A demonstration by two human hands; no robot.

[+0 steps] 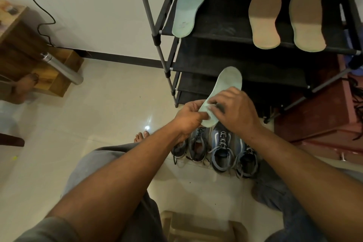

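Left hand (pixel 187 117) pinches the heel end of a flat, pale green foam insole (pixel 228 82). Right hand (pixel 236 113) fingers curl over its middle. Laced blue sneakers (pixel 221 153) stand directly below the fingers.

White painted wall (pixel 98 6) behind, edged at the bottom with a dark skirting band (pixel 121 59). Underfoot, glossy cream floor tiles (pixel 88 124) with one bright glare spot. Black multi-tier shoe rack (pixel 222 6) on grey metal poles against the wall. At left, wooden cabinet (pixel 23 49), steel flask (pixel 62 68) just beside it, black cable (pixel 42 9) trailing down the wall. Reddish-brown chest (pixel 314 120) at right.
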